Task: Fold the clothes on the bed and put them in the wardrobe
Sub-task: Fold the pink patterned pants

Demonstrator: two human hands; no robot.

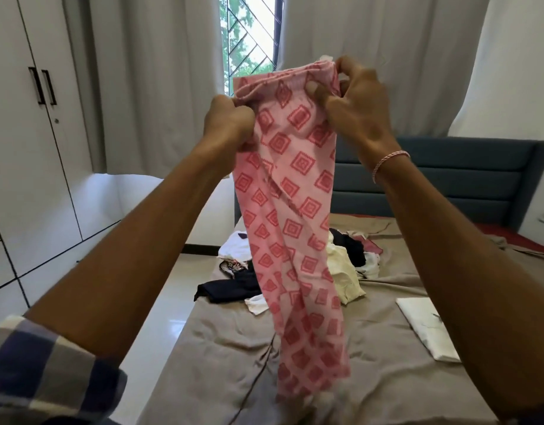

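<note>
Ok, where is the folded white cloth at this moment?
The folded white cloth lies on the bed sheet at the right of the head view, beside the right forearm, nearer than the unfolded clothes pile.

The pink garment (295,210) hides the middle of the clothes pile (347,262); its hem is blurred. The right forearm (463,271) covers part of the folded white cloth (424,326) at the right edge of the bed (227,348).

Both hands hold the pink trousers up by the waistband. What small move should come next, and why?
Probably lower the pink trousers flat onto the bare sheet of the bed. The left hand and right hand grip the waistband, and the legs hang twisted, not yet folded.
</note>
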